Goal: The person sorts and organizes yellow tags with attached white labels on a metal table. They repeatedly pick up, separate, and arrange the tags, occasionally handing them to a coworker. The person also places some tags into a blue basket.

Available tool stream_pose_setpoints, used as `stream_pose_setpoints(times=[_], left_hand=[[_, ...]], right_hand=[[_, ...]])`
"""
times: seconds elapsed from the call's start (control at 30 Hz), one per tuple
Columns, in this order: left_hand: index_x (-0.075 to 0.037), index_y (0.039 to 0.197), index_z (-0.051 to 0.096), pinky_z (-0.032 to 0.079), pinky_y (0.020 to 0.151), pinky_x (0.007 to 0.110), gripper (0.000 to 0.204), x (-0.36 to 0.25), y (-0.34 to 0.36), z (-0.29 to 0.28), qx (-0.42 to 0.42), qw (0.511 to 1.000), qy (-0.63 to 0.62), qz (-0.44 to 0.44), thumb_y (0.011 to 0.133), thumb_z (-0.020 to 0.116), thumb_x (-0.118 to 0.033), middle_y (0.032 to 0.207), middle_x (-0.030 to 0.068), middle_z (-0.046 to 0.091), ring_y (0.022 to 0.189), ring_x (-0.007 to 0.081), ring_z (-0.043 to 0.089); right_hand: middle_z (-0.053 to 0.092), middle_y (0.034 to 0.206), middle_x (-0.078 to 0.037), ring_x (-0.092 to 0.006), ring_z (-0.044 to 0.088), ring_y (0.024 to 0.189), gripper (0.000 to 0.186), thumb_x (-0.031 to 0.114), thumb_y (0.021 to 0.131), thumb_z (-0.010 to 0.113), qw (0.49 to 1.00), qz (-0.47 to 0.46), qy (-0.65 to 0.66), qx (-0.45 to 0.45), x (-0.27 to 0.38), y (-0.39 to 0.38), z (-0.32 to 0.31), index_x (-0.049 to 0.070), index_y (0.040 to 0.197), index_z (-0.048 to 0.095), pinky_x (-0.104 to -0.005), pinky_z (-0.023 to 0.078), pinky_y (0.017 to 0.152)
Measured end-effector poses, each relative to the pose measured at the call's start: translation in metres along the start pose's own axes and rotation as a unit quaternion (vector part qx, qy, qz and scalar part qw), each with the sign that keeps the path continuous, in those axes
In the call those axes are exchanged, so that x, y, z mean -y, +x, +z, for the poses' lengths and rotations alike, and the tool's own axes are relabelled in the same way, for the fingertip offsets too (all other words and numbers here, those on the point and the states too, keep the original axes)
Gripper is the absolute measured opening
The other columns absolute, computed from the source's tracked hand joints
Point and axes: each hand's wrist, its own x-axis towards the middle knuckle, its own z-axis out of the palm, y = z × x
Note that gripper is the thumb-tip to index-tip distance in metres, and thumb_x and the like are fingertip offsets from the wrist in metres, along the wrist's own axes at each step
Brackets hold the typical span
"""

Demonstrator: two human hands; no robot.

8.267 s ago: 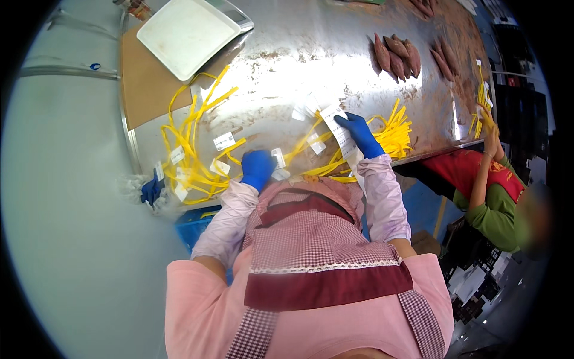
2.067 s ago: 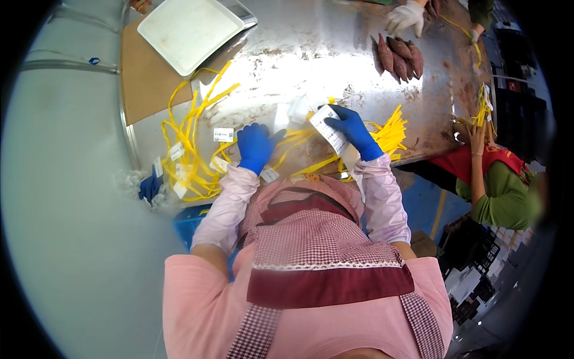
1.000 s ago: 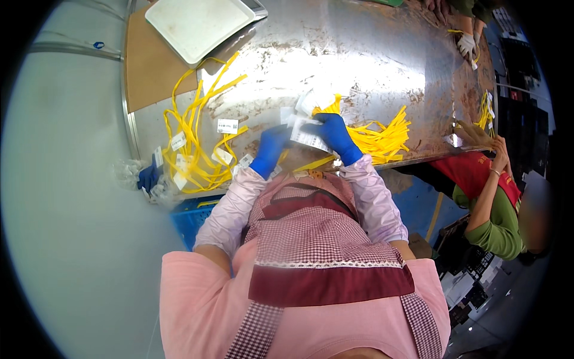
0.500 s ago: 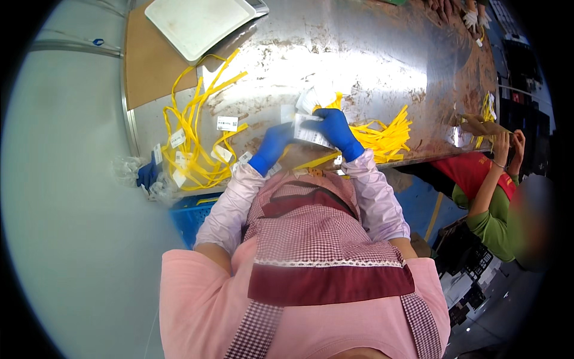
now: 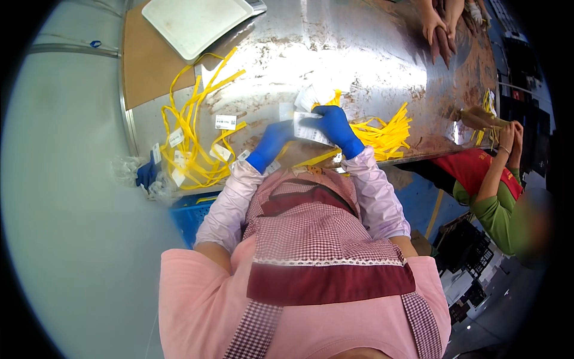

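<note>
In blue gloves, both my hands meet at a white printed label (image 5: 308, 133) above the near edge of the metal table. My right hand (image 5: 338, 128) grips it from the right, thumb across its face. My left hand (image 5: 270, 145), a little blurred, has its fingers pressed together at the label's left edge. Just beyond lies a stack of white labels (image 5: 312, 97), with yellow straps beside it. A bundle of yellow straps (image 5: 385, 136) fans out right of my right hand. Left of my left hand, looped yellow straps (image 5: 194, 143) carry white tags (image 5: 226, 122).
A white tray (image 5: 197, 21) stands at the far left by brown cardboard (image 5: 149, 66). A blue crate (image 5: 188, 221) sits below the table's near edge. At the far right, another person's hands (image 5: 441, 27) handle brownish pieces; a co-worker in green (image 5: 493, 218) holds a brown piece.
My hands stay almost in place on the label. Another person's bare hands with brownish pieces have come further into view at the far right. The co-worker in green has shifted slightly.
</note>
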Motion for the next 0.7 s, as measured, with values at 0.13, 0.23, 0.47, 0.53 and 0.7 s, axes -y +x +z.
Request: stream_pose_setpoints(times=[0.13, 0.23, 0.47, 0.53, 0.7], left_hand=[[0.005, 0.121, 0.064, 0.050, 0.090, 0.027, 0.032, -0.007, -0.001, 0.000, 0.009, 1.000, -0.024, -0.018, 0.095, 0.056, -0.012, 0.111, 0.0098, 0.068, 0.099, 0.0131, 0.063], [0.005, 0.121, 0.064, 0.049, 0.091, 0.027, 0.032, -0.018, -0.002, -0.003, 0.030, 0.998, -0.049, -0.017, 0.095, 0.056, -0.012, 0.113, 0.0097, 0.068, 0.100, 0.0127, 0.062], [0.005, 0.118, 0.067, 0.049, 0.085, 0.025, 0.034, -0.025, -0.002, 0.001, -0.027, 0.998, -0.044, -0.035, 0.098, 0.057, -0.021, 0.107, 0.0081, 0.069, 0.095, 0.0098, 0.061], [0.005, 0.116, 0.068, 0.050, 0.082, 0.026, 0.034, -0.010, -0.002, 0.006, -0.067, 0.995, 0.064, 0.043, 0.098, 0.059, -0.023, 0.102, 0.0075, 0.070, 0.090, 0.0092, 0.061], [0.005, 0.110, 0.069, 0.052, 0.072, 0.028, 0.032, 0.027, -0.001, 0.003, -0.182, 0.974, 0.113, 0.072, 0.096, 0.062, -0.023, 0.094, 0.0078, 0.071, 0.080, 0.0130, 0.065]], right_hand=[[0.068, 0.073, -0.017, -0.0299, 0.066, 0.067, 0.047, 0.048, 0.072, 0.080, 1.000, -0.006, 0.001, -0.001, -0.002, 0.001, 0.003, 0.003, 0.085, 0.074, -0.0368, 0.051, 0.067], [0.068, 0.074, -0.018, -0.0305, 0.067, 0.068, 0.049, 0.049, 0.072, 0.080, 1.000, -0.016, -0.002, -0.007, -0.006, 0.002, 0.003, 0.002, 0.085, 0.074, -0.0373, 0.051, 0.068], [0.070, 0.079, -0.018, -0.0324, 0.068, 0.072, 0.052, 0.050, 0.072, 0.081, 0.998, -0.037, -0.045, 0.007, -0.004, 0.003, 0.004, 0.002, 0.090, 0.074, -0.0376, 0.052, 0.071], [0.070, 0.082, -0.019, -0.0323, 0.068, 0.074, 0.052, 0.049, 0.072, 0.081, 0.998, -0.050, -0.040, 0.015, -0.004, 0.002, 0.002, 0.002, 0.093, 0.074, -0.0372, 0.052, 0.072], [0.072, 0.084, -0.014, -0.0180, 0.068, 0.073, 0.043, 0.033, 0.076, 0.081, 0.990, 0.025, 0.101, 0.097, -0.029, -0.013, -0.026, -0.003, 0.099, 0.073, -0.0311, 0.052, 0.070]])
